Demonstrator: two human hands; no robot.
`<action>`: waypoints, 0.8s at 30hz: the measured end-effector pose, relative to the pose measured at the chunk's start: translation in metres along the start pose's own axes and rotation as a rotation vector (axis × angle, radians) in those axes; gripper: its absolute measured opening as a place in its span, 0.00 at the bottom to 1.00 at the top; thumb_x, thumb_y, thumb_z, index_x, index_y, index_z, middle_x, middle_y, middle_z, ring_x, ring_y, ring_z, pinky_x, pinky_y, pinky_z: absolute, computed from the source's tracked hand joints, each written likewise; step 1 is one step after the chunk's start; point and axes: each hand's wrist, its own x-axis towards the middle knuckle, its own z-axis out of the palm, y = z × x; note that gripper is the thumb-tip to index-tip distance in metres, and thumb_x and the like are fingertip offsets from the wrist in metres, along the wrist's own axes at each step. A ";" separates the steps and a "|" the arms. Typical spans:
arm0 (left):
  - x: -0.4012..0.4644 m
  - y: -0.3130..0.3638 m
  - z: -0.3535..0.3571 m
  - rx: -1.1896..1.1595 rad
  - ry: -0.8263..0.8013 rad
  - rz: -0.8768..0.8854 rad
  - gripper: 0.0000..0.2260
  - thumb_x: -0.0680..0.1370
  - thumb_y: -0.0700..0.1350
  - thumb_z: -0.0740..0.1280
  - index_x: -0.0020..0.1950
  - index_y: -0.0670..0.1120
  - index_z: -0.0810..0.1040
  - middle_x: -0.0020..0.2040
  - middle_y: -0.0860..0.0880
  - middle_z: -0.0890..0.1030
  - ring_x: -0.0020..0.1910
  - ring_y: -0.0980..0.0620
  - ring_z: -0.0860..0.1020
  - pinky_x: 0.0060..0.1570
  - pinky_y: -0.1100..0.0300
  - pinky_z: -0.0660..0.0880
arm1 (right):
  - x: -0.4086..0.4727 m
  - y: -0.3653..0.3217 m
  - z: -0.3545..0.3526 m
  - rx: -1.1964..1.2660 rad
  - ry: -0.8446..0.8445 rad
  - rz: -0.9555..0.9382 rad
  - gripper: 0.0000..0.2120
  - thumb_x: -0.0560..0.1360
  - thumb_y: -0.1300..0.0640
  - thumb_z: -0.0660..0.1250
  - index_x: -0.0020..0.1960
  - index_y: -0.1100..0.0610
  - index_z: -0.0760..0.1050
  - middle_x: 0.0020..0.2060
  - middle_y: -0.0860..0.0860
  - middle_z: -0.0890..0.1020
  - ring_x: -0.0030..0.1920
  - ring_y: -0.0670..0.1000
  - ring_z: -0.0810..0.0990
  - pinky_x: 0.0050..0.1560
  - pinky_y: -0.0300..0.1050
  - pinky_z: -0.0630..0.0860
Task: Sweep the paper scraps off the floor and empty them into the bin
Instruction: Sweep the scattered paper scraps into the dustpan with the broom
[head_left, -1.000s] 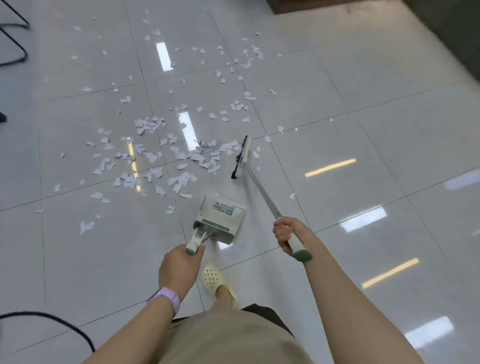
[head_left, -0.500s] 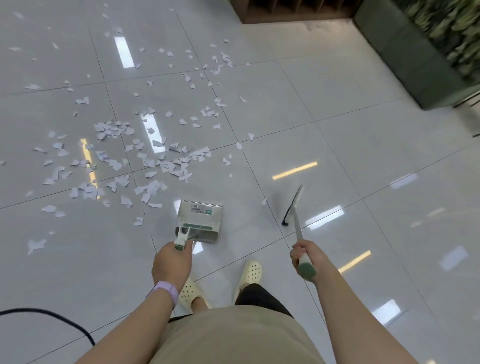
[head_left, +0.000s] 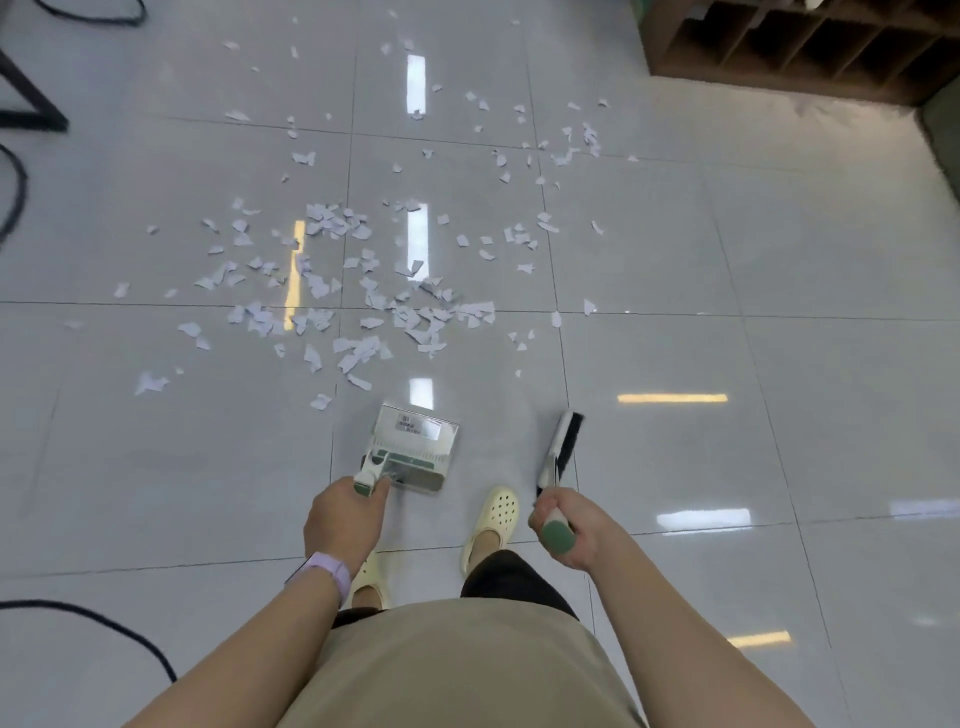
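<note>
Your arms are bare to the elbow. You wear a lilac wristband (head_left: 323, 569) on your left wrist, a beige top (head_left: 457, 670), dark shorts (head_left: 511, 577), and pale yellow clogs (head_left: 491, 519) with round holes over the toes.

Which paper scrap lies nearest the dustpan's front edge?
The lone scrap just left of the dustpan; the other scraps lie farther out on the floor.
</note>
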 end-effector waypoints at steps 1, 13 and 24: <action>-0.003 0.005 0.005 0.004 0.018 -0.023 0.20 0.79 0.60 0.67 0.37 0.45 0.76 0.35 0.48 0.79 0.34 0.48 0.76 0.32 0.59 0.67 | 0.003 -0.012 0.001 0.012 -0.034 0.015 0.09 0.73 0.70 0.60 0.40 0.57 0.66 0.26 0.52 0.68 0.19 0.48 0.69 0.17 0.38 0.69; -0.033 0.070 0.044 0.029 0.174 -0.132 0.22 0.78 0.62 0.66 0.35 0.45 0.75 0.32 0.48 0.78 0.32 0.47 0.76 0.30 0.59 0.66 | 0.032 -0.191 -0.021 0.444 -0.452 0.055 0.20 0.65 0.73 0.64 0.38 0.52 0.59 0.25 0.47 0.63 0.19 0.45 0.63 0.18 0.36 0.66; -0.002 0.153 0.080 0.096 0.124 0.008 0.23 0.79 0.62 0.65 0.36 0.44 0.74 0.32 0.49 0.78 0.31 0.48 0.75 0.30 0.60 0.67 | -0.037 -0.203 -0.061 0.573 -0.455 -0.019 0.12 0.74 0.65 0.64 0.40 0.55 0.62 0.28 0.47 0.64 0.20 0.44 0.64 0.20 0.32 0.69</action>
